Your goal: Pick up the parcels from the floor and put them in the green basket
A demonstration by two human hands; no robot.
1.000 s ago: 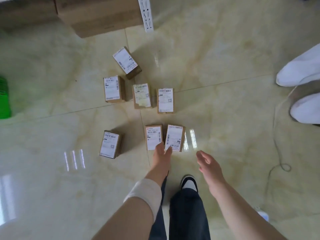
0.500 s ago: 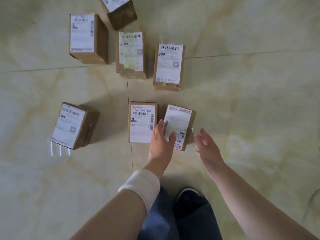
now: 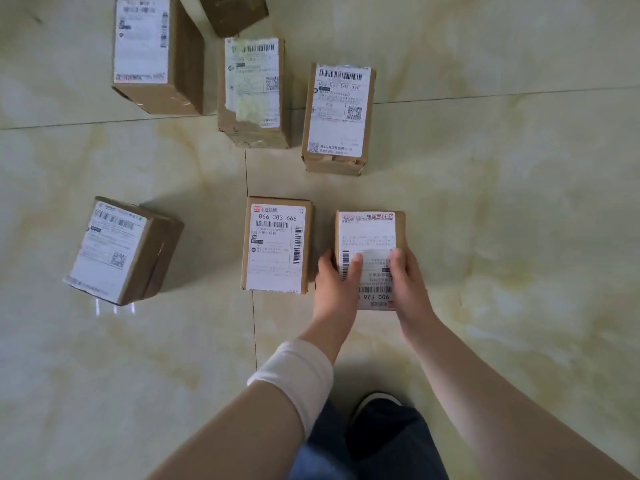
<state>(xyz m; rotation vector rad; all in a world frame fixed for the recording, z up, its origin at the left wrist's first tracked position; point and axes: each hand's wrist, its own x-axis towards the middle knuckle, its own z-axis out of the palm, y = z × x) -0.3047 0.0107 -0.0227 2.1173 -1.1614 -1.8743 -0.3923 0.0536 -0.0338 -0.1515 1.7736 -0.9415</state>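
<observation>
Several small brown cardboard parcels with white shipping labels lie on the floor. The nearest parcel (image 3: pixel 369 233) is gripped from both sides: my left hand (image 3: pixel 337 284) on its left edge, my right hand (image 3: pixel 408 285) on its right edge, thumbs on the label. Next to it on the left lies a parcel marked 866 303 666 (image 3: pixel 277 245). Another parcel (image 3: pixel 121 249) lies further left. Three more parcels (image 3: pixel 157 53) (image 3: pixel 254 91) (image 3: pixel 339 117) lie in a row beyond, and a corner of one more (image 3: pixel 233 12) shows at the top edge. The green basket is out of view.
The floor (image 3: pixel 502 202) is glossy cream tile with grout lines. My legs in dark trousers and one shoe (image 3: pixel 375 403) are at the bottom centre. Bare floor stretches to the right of the parcels.
The view has dropped closer to the floor. Both hands reached forward and closed on the nearest right parcel, which has turned straighter; the right hand was open and free before.
</observation>
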